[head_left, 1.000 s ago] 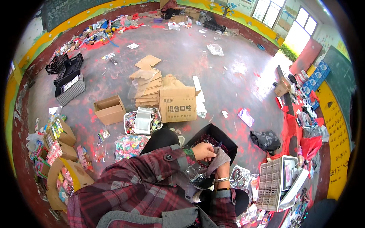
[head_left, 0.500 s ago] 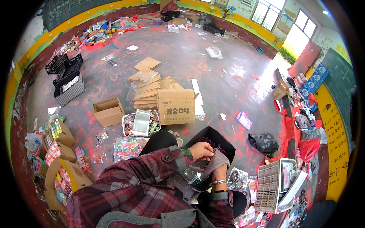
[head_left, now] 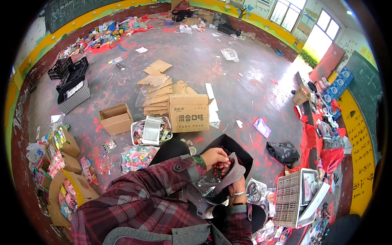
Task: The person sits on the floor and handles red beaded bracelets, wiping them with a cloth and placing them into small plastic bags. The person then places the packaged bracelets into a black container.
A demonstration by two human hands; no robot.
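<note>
Left hand (head_left: 214, 157) pinches dark-red beads (head_left: 221, 168) at its five o'clock, above the black box (head_left: 241, 154); right hand (head_left: 236, 188) clasps grey cloth (head_left: 230, 177); a slack pinch could drop the beads, cloth folds snag them.

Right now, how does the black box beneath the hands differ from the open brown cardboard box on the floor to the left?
Colour: the black box is dark, the cardboard box light brown.
Place: the black box is close by, the cardboard box farther off to the left.
Handling: the left hand and right hand are over the black box; neither touches the cardboard box.
Shared: both boxes are open at the top.
</note>
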